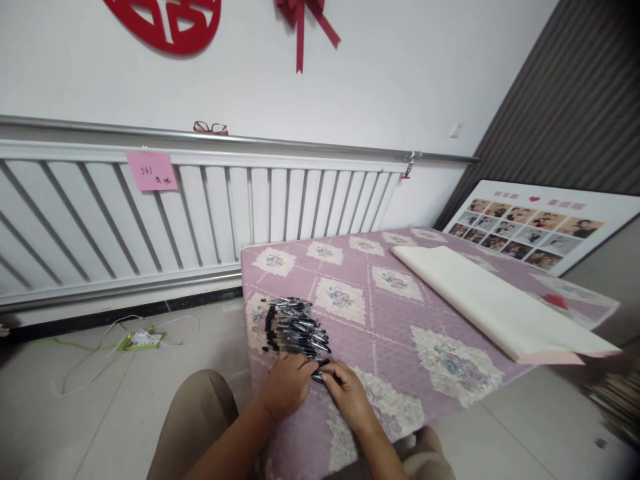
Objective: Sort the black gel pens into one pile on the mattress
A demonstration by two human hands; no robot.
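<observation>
A heap of dark pens (295, 327) with clear and silvery parts lies side by side at the left end of the purple patterned tablecloth (360, 313). Just in front of the heap, my left hand (287, 385) has its fingers closed at the end of a pen (317, 377). The thumb and forefinger of my right hand (347, 395) pinch the other end of that pen. Both hands rest low over the cloth, close together, and their fingers hide part of the pen and the near edge of the heap.
A folded cream sheet (480, 300) lies across the table's right side, near a small red item (556, 301). Behind stand a white radiator (310, 200) and a photo board (530, 227). A power strip (145, 339) with cables lies on the floor at left.
</observation>
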